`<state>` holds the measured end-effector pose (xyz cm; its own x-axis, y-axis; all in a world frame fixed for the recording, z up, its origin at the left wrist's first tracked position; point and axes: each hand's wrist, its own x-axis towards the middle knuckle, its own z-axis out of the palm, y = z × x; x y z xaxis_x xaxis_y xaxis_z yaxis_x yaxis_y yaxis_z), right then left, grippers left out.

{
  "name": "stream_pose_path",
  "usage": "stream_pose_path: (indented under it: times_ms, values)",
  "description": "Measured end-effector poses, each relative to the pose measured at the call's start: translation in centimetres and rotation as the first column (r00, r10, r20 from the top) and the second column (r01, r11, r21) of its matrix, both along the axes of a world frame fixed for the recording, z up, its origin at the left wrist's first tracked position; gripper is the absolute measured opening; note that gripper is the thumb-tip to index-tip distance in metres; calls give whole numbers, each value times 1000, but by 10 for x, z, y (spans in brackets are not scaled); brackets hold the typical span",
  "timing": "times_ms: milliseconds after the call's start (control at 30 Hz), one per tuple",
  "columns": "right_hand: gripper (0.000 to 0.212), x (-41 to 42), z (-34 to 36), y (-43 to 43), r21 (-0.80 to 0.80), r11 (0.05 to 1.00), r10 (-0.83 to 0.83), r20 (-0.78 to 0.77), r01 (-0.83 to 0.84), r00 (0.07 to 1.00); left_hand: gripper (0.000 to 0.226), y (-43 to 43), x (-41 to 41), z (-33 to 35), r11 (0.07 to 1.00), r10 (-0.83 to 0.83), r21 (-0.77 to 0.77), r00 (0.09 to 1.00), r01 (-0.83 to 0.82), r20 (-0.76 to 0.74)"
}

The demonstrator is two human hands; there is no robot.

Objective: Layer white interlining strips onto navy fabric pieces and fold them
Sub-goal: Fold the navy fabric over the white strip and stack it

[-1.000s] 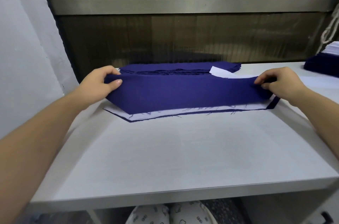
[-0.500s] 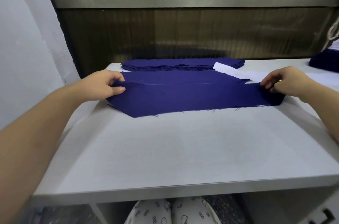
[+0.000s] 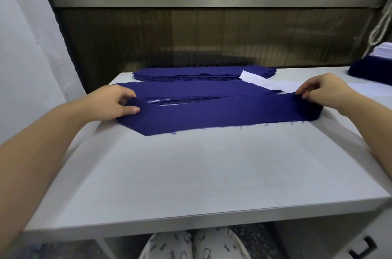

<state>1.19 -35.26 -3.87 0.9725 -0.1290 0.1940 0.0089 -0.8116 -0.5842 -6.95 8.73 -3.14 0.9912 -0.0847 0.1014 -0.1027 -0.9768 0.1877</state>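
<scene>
We stand at a white table (image 3: 191, 174); our left hand (image 3: 114, 103) and right hand (image 3: 322, 91) pinch the folded navy strip (image 3: 233, 112) by its ends.

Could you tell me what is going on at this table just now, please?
A person is folding a navy fabric piece on the white table. The left hand pinches its left end and the right hand pinches its right end. A sliver of white interlining shows in the gap of the fold. Behind lie a stack of navy pieces and a loose white strip.
</scene>
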Motion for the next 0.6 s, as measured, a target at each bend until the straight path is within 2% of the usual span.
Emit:
stream_pose_path:
  times_ms: [267, 400, 467, 600]
  values:
    - [19, 8, -6, -7, -84, 996, -18, -87, 11, 996, 20, 6, 4, -3, 999, 47, 9, 999, -47, 2]
    - [51, 14, -11, -10, -278, 958, -128, -184, 73, 975, 22, 7, 4, -3, 997, 68, -45, 998, -68, -16]
    - [54, 16, -13, -12, -281, 956, -145, -202, 84, 969, 20, 5, 5, -3, 996, 69, -57, 997, -70, -22]
    - [30, 15, -11, -9, -160, 985, -92, -202, 59, 975, 15, 0, 6, -1, 999, 44, -19, 998, -45, -43]
